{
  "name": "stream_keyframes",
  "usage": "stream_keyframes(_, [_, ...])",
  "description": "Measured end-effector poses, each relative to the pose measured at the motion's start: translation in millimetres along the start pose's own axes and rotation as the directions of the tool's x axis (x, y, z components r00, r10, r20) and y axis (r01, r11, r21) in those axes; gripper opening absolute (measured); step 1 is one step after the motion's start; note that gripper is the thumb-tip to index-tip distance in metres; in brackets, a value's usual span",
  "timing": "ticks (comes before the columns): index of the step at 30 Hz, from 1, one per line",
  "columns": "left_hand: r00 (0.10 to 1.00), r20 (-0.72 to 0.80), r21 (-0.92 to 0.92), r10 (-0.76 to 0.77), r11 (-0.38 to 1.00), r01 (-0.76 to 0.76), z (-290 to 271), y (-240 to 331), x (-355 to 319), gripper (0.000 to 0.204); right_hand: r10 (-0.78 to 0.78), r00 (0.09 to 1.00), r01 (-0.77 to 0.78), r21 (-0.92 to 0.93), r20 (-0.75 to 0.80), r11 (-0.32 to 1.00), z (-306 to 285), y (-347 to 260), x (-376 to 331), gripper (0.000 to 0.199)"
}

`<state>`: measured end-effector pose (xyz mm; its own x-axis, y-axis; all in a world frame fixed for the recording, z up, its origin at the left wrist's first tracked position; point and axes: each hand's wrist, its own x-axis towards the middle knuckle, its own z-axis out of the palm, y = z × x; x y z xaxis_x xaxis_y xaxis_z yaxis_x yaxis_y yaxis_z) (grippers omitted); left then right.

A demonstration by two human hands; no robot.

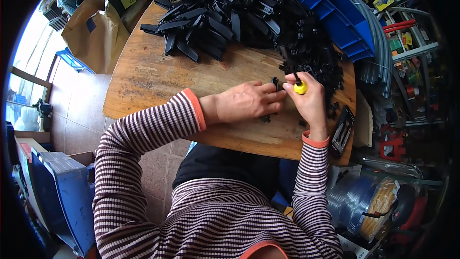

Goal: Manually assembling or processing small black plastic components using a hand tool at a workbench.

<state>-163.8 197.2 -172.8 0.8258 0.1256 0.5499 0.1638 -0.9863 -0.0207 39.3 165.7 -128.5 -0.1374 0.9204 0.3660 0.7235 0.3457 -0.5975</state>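
Note:
My right hand point(309, 98) is closed around a screwdriver-like tool point(300, 87) with a round yellow end and a dark shaft. The shaft slants up and to the left, over the black parts. Close beside it, my left hand point(249, 100) has its fingers curled on a small black plastic part point(274, 81), which the fingers mostly hide. Both hands meet over the near half of the wooden table point(191, 79). A few small black pieces point(266, 118) lie under and beside the left hand.
A heap of long black plastic parts point(211, 24) covers the table's far side, with smaller black pieces point(326, 62) at its right. Blue bins point(342, 17) stand behind. A phone point(342, 132) lies at the right edge. A brown paper bag point(96, 33) and blue crate point(64, 196) are left.

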Motion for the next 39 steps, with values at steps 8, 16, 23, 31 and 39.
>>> stream_keyframes(8, [0.988,0.105,-0.023,0.116,0.993,-0.114,5,-22,16,0.024,0.156,0.987,-0.155,0.031,-0.036,0.987,-19,10,-24,0.016])
stream_keyframes(16, [0.993,-0.108,-0.103,0.043,0.993,-0.054,-5,-37,17,0.027,0.066,0.997,-0.065,0.029,-0.038,0.998,-26,2,-24,0.017])
stream_keyframes(23, [0.989,-0.084,-0.023,-0.122,0.992,0.121,-36,-30,2,0.021,0.028,0.992,-0.027,-0.015,0.121,1.000,-8,8,-11,0.016])
stream_keyframes(31, [0.978,0.095,0.039,0.185,0.981,-0.190,-22,-3,18,0.023,-0.052,0.994,0.068,-0.186,0.092,0.980,10,7,-1,0.017])
stream_keyframes(39, [0.963,0.110,-0.017,0.248,0.969,-0.247,9,-8,48,0.024,0.193,0.981,-0.194,-0.057,-0.011,0.979,-20,13,-8,0.018])
